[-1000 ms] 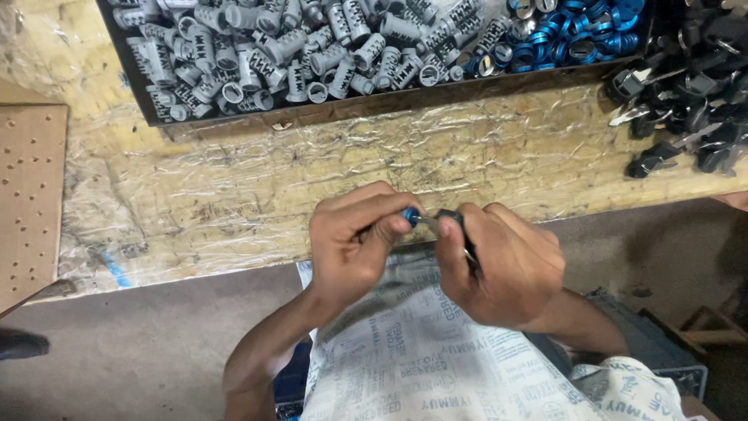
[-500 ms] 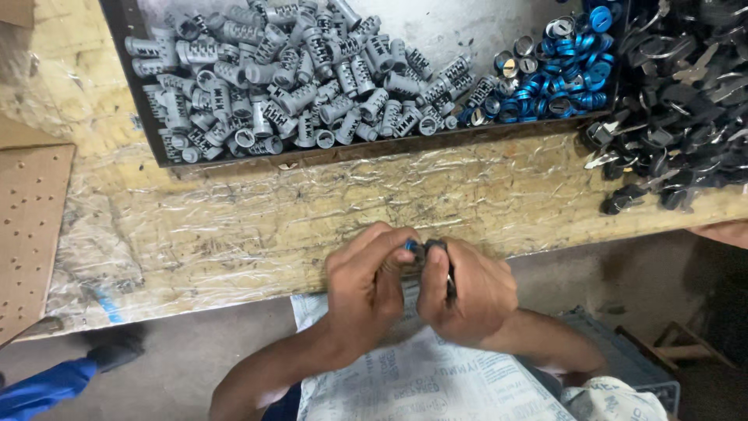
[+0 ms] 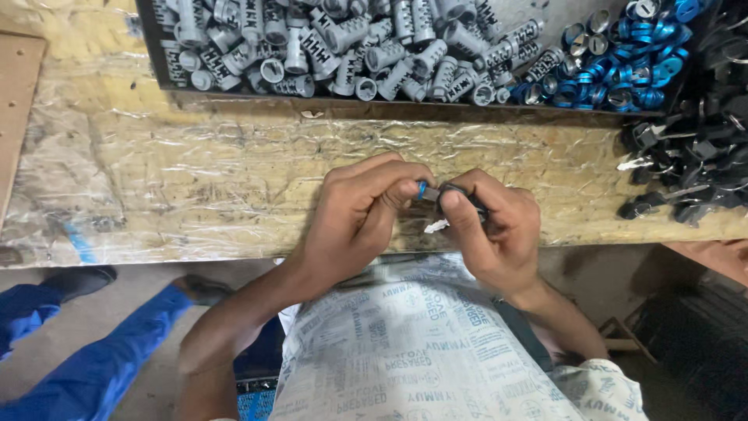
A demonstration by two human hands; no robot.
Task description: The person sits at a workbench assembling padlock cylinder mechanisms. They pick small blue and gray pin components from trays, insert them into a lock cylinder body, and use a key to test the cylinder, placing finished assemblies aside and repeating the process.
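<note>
- Blue metal shows between your fingertips — a small blue ring [image 3: 421, 189], pinched by your left hand [image 3: 360, 214] at thumb and forefinger, just above the near edge of the bench.
- Your right hand [image 3: 492, 226] is closed around a small dark key-like part [image 3: 456, 195], with a pale metal tip poking out below the thumb; the ring and this part meet, touching, between the two hands.
- Both pieces look light and rigid. The ring is likely slick and easy to drop, so hold it by its outer rim with the pads, not the nails; take the dark part by its thicker head, where your thumb already sits.
- Nothing here looks fragile, though a part this small could roll off into your lap if the pinch loosens.
- Behind your hands lies the plastic-wrapped bench top [image 3: 234, 171], wrinkled and yellowish.
- Beyond it, a dark tray [image 3: 234, 100] holds a heap of grey metal cylinders [image 3: 351, 47] on the left and a cluster of blue rings [image 3: 623, 66] on the right.
- A pile of black keys [image 3: 689, 156] sits at the far right of the bench, well apart from your hands.
- A printed cloth [image 3: 405, 343] covers your lap — and someone in blue trousers [image 3: 93, 366] stands at your left.
</note>
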